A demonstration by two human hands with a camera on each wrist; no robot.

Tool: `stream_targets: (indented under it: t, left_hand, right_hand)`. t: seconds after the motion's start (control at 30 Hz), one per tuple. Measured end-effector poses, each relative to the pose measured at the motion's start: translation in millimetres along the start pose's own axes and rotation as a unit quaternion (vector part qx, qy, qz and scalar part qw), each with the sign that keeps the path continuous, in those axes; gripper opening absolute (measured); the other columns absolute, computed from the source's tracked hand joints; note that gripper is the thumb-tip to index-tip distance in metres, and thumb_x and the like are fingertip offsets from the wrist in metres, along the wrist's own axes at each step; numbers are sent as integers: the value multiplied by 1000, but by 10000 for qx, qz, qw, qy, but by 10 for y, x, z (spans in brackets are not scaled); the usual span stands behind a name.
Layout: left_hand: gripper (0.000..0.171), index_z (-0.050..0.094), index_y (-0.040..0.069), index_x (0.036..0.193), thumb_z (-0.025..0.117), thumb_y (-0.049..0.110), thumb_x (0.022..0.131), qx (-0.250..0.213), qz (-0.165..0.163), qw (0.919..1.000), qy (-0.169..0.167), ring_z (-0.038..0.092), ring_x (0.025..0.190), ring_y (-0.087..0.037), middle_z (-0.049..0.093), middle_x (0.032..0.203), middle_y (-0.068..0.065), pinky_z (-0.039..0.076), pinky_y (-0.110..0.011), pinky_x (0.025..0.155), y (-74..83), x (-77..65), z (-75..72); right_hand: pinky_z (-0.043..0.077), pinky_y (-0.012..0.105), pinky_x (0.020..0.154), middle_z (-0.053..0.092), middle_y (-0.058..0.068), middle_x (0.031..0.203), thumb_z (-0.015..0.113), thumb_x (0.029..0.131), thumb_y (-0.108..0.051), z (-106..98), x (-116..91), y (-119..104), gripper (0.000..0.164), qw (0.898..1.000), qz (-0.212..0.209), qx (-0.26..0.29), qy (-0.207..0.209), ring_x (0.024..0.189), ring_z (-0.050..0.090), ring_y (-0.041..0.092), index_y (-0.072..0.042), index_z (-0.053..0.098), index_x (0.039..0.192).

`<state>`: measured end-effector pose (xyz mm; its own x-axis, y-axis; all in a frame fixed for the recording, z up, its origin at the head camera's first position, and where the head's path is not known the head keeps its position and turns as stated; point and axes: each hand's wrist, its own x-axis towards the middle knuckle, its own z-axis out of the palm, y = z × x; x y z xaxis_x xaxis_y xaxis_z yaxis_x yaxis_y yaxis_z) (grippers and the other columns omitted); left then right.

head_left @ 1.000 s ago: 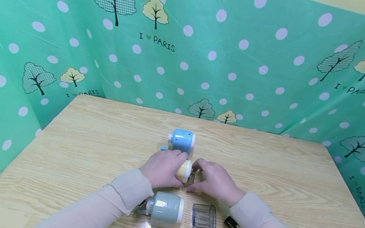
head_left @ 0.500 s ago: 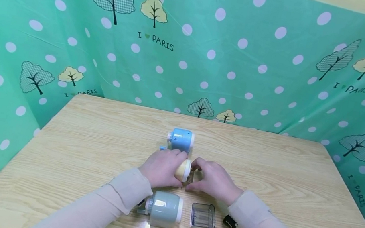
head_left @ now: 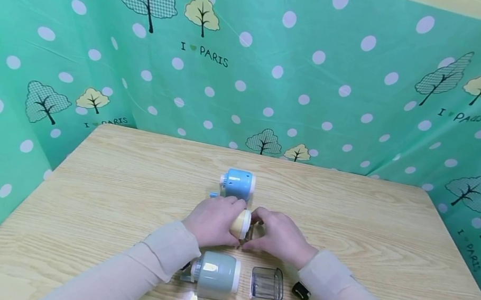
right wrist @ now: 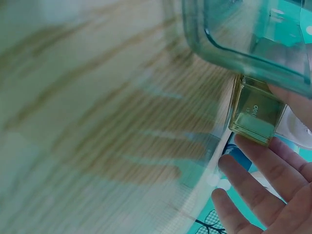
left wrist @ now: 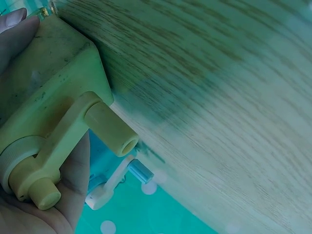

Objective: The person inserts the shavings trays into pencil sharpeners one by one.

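Note:
My left hand (head_left: 214,221) grips a yellow crank pencil sharpener (head_left: 241,224) lying on its side. Its crank handle (left wrist: 70,129) sticks out by the palm in the left wrist view. From the right, my right hand (head_left: 284,239) pinches a clear, yellowish shavings drawer (right wrist: 256,113) between thumb and fingers at the sharpener's white-rimmed end. How far the drawer sits inside is hidden by the fingers. Nearer me lies a grey-green sharpener (head_left: 217,276), with a clear drawer (head_left: 267,285) apart to its right. Behind the hands is a blue sharpener (head_left: 238,184).
All of this stands on a light wooden table (head_left: 144,176). A green dotted cloth (head_left: 213,86) hangs behind the table and at its sides. Beside the right cuff shows a small black object (head_left: 301,292).
My right hand has shifted slightly left, and less of the drawer shows between it and the yellow sharpener. My left hand keeps its grip. The head view has drifted a little.

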<state>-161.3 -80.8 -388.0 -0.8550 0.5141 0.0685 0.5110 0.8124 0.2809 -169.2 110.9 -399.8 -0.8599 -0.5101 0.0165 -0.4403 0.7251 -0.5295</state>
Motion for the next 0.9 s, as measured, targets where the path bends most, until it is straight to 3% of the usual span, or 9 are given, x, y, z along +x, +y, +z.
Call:
stream_targets:
  t: [0.9]
  left_hand:
    - [56, 61, 11, 108, 87, 35, 65, -97, 34, 9999, -11, 55, 77, -15, 61, 93, -1, 53, -35, 71, -3, 11, -8]
  right_hand:
    - [52, 39, 75, 74, 8, 104, 90, 62, -32, 18, 34, -11, 55, 9999, -53, 145, -31, 83, 60, 16, -10, 67, 106]
